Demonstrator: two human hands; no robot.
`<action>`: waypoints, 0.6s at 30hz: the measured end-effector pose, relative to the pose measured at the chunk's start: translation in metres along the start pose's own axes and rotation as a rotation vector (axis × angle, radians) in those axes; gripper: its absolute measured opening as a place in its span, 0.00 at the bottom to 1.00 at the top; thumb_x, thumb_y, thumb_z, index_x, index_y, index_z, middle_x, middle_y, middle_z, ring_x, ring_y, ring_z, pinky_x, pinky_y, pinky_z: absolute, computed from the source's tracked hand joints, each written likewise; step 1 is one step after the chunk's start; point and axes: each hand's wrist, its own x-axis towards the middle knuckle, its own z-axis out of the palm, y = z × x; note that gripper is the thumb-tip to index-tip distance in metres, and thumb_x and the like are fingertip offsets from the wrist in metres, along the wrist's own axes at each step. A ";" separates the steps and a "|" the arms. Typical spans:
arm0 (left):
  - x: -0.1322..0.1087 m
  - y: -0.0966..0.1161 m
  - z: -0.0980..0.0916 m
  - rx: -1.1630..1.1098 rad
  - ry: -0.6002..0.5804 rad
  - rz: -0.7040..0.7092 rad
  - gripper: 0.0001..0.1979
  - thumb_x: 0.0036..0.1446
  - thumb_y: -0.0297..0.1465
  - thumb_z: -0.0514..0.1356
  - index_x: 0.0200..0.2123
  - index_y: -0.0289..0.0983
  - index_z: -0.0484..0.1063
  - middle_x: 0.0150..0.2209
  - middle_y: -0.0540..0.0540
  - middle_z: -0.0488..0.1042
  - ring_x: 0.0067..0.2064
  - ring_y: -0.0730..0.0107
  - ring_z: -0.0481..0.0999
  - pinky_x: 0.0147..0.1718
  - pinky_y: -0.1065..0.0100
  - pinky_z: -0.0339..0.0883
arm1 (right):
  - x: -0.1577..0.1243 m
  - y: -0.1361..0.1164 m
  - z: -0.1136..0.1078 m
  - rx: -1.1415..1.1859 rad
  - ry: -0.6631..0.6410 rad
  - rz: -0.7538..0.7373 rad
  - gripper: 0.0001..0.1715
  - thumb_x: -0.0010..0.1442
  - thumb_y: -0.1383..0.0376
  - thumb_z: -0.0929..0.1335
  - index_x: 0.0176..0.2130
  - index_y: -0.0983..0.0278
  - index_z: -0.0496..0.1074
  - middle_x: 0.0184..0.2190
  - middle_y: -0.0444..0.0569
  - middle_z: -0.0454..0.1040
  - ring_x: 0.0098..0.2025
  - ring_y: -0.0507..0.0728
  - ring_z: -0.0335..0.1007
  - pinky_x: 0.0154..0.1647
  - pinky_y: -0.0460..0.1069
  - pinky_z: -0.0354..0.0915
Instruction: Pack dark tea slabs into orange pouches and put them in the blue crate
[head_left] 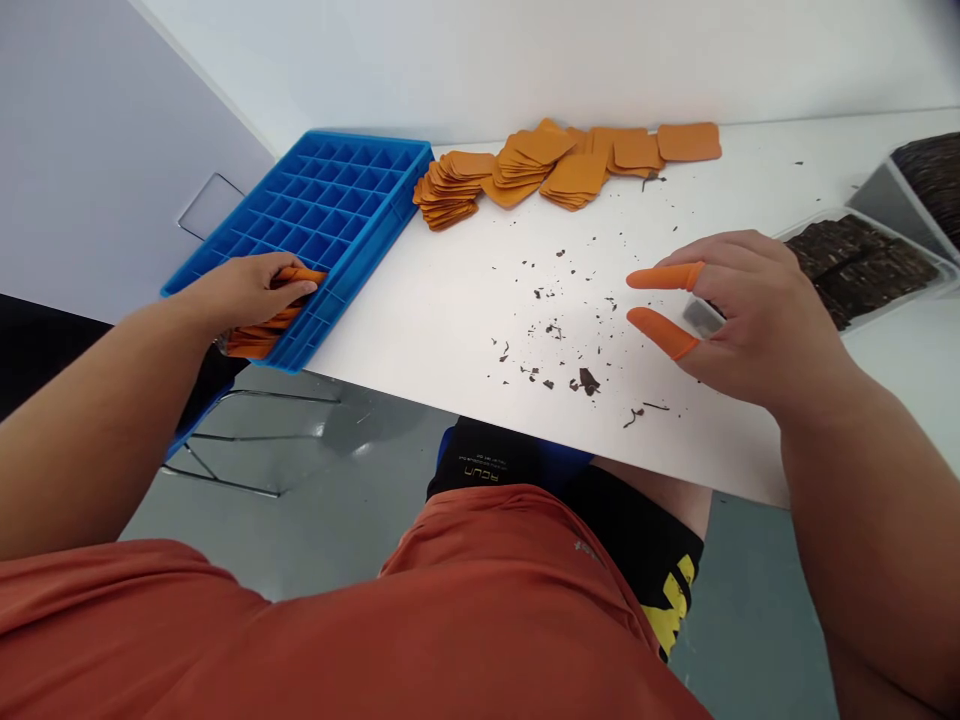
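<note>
My left hand (pixel 251 290) reaches into the near part of a blue compartment tray (pixel 360 240). Its thumb is bare and presses toward something orange at the fingertips; I cannot tell a finger cot from a flat piece there. Orange flat pieces (pixel 253 342) are packed in the tray's near corner, partly under that hand. Over the white table, my right hand (pixel 765 310) has thumb and forefinger apart, nothing between them. Orange finger cots (pixel 664 332) cover both. Just behind it stands a clear plastic container (pixel 892 318) with dark brown, fibrous slabs (pixel 862 265).
Stacks of flat orange pieces (pixel 532 160) with rounded corners lie along the wall. Dark crumbs (pixel 589 380) are scattered across the white table (pixel 420 330). A second container (pixel 874 195) with dark material stands far right. A metal-legged chair (pixel 225 470) is below left.
</note>
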 end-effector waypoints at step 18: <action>0.023 0.023 -0.008 0.398 -0.057 0.175 0.17 0.45 0.24 0.56 0.31 0.41 0.84 0.49 0.54 0.85 0.59 0.63 0.74 0.73 0.54 0.58 | 0.001 0.002 0.001 -0.009 -0.012 -0.031 0.16 0.67 0.61 0.72 0.50 0.67 0.82 0.40 0.56 0.82 0.47 0.71 0.80 0.53 0.66 0.71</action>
